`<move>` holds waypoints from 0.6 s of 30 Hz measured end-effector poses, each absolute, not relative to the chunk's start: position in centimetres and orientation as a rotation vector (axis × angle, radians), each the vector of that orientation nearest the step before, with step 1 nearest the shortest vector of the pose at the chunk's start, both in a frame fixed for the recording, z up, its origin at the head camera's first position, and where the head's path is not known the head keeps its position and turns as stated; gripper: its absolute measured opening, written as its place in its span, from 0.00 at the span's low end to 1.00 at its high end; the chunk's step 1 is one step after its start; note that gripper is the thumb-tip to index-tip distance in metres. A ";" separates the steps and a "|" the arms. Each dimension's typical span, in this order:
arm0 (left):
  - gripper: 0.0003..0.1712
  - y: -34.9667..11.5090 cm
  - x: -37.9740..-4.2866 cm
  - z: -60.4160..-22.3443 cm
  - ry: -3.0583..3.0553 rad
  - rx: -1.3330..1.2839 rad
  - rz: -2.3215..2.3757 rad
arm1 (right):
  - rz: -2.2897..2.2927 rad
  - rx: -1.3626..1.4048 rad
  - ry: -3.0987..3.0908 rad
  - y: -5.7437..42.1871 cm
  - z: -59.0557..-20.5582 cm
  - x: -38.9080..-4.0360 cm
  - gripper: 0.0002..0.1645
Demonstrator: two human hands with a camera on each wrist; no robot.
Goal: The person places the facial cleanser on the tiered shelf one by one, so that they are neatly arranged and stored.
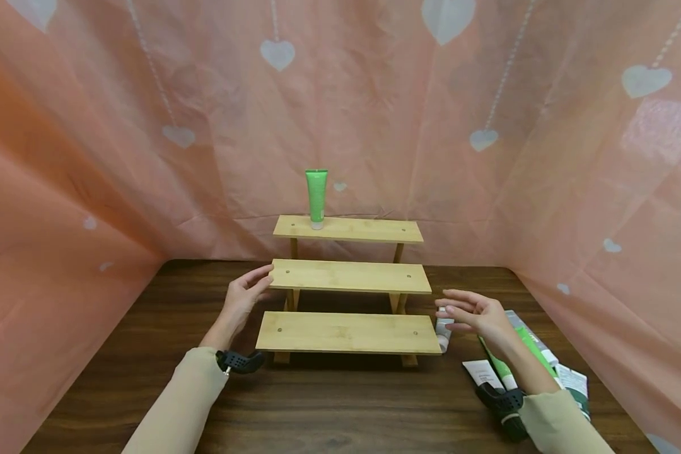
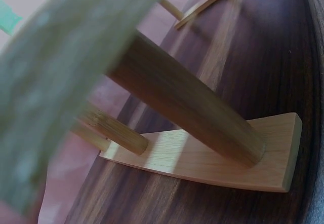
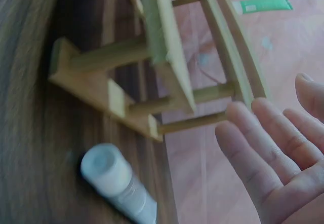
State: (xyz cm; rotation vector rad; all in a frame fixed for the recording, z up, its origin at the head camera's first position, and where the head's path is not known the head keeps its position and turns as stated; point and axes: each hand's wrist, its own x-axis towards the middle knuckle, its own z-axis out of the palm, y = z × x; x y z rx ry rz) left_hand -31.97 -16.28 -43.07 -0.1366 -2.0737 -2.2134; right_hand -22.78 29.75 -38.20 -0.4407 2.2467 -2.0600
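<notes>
A three-step light wooden display rack (image 1: 349, 333) stands on the dark table. My left hand (image 1: 243, 301) is at the left end of its middle shelf, fingertips right at the board's edge. In the left wrist view a blurred shelf (image 2: 66, 67) fills the upper left, above a round rack leg (image 2: 192, 107). My right hand (image 1: 479, 315) hovers right of the rack with fingers extended and nothing held, also seen as a spread hand (image 3: 283, 158). Below it lies a white-grey tube (image 3: 124, 186) with its cap toward me. A green tube (image 1: 316, 195) stands on the top shelf, left of centre.
At the right lie several tubes in a loose pile: a green tube (image 1: 536, 353), a grey tube (image 1: 530, 334), a white and dark green tube (image 1: 574, 384) and a white-ended dark tube (image 1: 482, 373). Pink curtain (image 1: 374, 126) with white hearts encloses the table's back and sides.
</notes>
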 end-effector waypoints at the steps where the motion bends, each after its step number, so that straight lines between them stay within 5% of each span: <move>1: 0.25 -16.3 -32.0 -43.0 -2.073 -0.146 -2.211 | -2.048 -0.444 2.263 30.0 -38.3 -22.6 0.25; 18: 0.26 -16.5 -32.3 -43.2 -2.063 -0.152 -2.255 | -1.706 -0.183 2.542 35.9 -39.5 -19.2 0.36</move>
